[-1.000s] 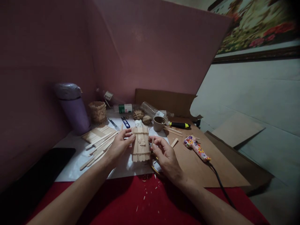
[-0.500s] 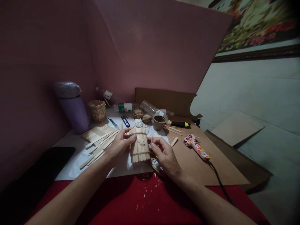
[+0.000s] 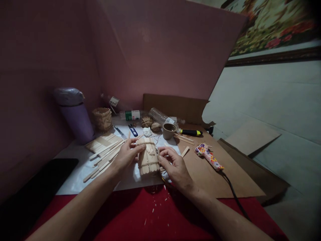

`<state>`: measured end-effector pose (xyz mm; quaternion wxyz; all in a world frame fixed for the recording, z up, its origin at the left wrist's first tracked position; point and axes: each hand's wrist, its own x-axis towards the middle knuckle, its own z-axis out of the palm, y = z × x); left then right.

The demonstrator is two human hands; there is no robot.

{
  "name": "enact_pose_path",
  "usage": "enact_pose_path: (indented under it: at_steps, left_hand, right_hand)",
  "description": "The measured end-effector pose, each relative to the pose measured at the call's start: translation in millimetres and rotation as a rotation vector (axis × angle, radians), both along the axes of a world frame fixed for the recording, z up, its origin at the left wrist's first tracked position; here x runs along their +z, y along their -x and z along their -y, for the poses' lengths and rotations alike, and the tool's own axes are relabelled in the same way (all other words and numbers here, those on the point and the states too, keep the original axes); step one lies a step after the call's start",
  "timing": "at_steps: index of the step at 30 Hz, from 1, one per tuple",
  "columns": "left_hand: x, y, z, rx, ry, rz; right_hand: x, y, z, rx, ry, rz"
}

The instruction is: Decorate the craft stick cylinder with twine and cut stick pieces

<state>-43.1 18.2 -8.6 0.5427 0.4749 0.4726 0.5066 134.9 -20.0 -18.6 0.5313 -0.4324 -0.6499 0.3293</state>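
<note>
A small holder built of wooden craft sticks (image 3: 148,156), bound with twine near its top and bottom, is held between both my hands above the white sheet (image 3: 75,177). My left hand (image 3: 126,156) grips its left side, thumb near the upper twine band. On the right, my right hand (image 3: 173,165) presses its fingers against the lower side of the holder. Loose craft sticks (image 3: 105,157) lie just left of my left hand.
A purple tumbler (image 3: 75,115), a woven basket (image 3: 102,118), twine balls (image 3: 150,124), a small cup (image 3: 168,130), blue snips (image 3: 132,130) and a yellow-black knife (image 3: 190,132) stand behind. A floral glue gun (image 3: 208,156) with its cord lies on brown cardboard (image 3: 215,180) at right. A pink board backs the scene.
The stick holder has tilted and sunk slightly toward me. My right hand has closed in from beside it and now touches its lower right side.
</note>
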Motion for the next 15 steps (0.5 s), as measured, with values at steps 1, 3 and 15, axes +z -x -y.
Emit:
enact_pose_path:
  at_steps: [1, 3, 15]
  left_hand:
    - [-1.3, 0.1, -1.6, 0.006, -0.013, -0.037]
    - [-4.8, 0.5, -5.6, 0.012, -0.054, -0.123]
    - [15.0, -5.5, 14.0, 0.144, -0.763, -0.533]
  right_hand:
    - [1.1, -0.1, 0.6, -0.022, -0.009, 0.016]
    - [2.6, -0.2, 1.5, -0.042, -0.014, 0.033]
    - [8.8, -0.6, 10.6, -0.014, -0.189, 0.139]
